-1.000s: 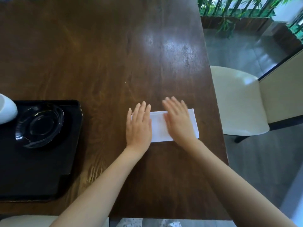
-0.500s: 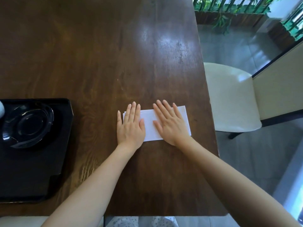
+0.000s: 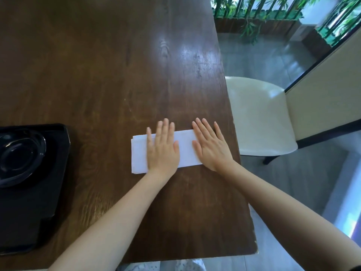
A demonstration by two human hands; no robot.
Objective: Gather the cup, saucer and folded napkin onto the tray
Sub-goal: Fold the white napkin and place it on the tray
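A white folded napkin [image 3: 186, 149] lies flat on the dark wooden table [image 3: 109, 75], near its right edge. My left hand [image 3: 163, 148] rests flat on the napkin's left half, fingers spread. My right hand [image 3: 212, 146] lies flat over its right end, covering that end. A black tray [image 3: 35, 216] sits at the left edge of the view, partly cut off. On it stands a dark glass saucer [image 3: 18, 158]. The cup is out of view.
A cream chair [image 3: 259, 118] stands close beside the table's right edge. Beyond it are a grey floor and green plants [image 3: 254, 8] behind a railing. The table's near right corner [image 3: 253, 249] lies close to my right forearm.
Both hands have slid to the right along the napkin, uncovering its left end. The view has turned right, so the tray sits farther left and the white cup has left the frame.
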